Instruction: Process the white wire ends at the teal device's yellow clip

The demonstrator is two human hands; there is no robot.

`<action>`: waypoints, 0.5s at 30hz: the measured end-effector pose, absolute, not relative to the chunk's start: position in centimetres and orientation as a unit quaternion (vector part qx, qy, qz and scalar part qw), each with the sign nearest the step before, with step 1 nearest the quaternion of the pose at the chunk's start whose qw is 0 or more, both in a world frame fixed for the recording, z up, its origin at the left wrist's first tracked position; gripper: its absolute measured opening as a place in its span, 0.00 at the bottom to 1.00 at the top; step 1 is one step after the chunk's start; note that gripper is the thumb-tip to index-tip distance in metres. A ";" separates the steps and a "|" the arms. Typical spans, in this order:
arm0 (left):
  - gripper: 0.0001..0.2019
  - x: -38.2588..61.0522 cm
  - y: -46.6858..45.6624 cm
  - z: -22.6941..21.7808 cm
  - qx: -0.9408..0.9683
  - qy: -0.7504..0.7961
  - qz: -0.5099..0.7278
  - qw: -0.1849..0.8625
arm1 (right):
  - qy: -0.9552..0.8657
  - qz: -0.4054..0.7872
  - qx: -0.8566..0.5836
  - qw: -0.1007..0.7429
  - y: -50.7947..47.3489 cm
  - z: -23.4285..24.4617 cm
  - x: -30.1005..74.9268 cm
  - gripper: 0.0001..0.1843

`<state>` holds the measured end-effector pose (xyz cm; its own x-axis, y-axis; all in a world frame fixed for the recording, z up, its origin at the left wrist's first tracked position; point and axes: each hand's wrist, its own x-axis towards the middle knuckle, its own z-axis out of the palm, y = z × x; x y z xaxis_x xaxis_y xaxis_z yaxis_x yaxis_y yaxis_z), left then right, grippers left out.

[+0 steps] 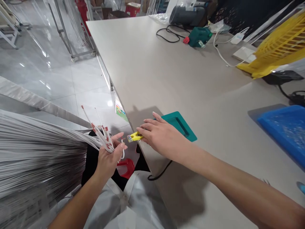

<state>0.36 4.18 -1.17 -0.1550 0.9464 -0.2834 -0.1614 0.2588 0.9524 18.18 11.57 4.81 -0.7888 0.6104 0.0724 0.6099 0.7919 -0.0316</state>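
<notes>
My left hand (pixel 111 156) is closed around several white cables (pixel 102 136) with reddish ends. Its thumb and forefinger pinch the end of a single white cable (pixel 123 152), which loops down beside the hand. Opposite this end, at the table edge, a small yellow tool (pixel 136 136) points toward it with a pale, multicoloured tip. My right hand (pixel 159 133) grips the yellow tool from above with the fingertips, its other fingers stretched out and the thumb hidden. Beneath and behind that hand lies a teal tray (pixel 182 125), partly covered.
A thick bundle of white cables (pixel 43 143) hangs at the left. On the table (pixel 152 73) are a green device (pixel 200 36), a grey motor (pixel 188 16), a yellow fan guard (pixel 278 47) and a blue tray (pixel 286 127). A red stool (pixel 127 168) shows below the edge.
</notes>
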 end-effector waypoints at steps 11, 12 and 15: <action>0.22 1.1 4.3 -1.2 0.335 0.550 0.507 0.573 | -0.949 0.013 -0.308 -0.060 12.9 5.2 17.5 0.06; 0.22 1.2 4.4 -1.1 0.336 0.557 0.502 0.570 | -0.949 0.012 -0.308 -0.066 12.9 5.2 17.5 0.06; 0.23 1.4 4.6 -0.8 0.339 0.585 0.480 0.559 | -0.948 0.015 -0.309 -0.081 12.9 5.4 17.5 0.07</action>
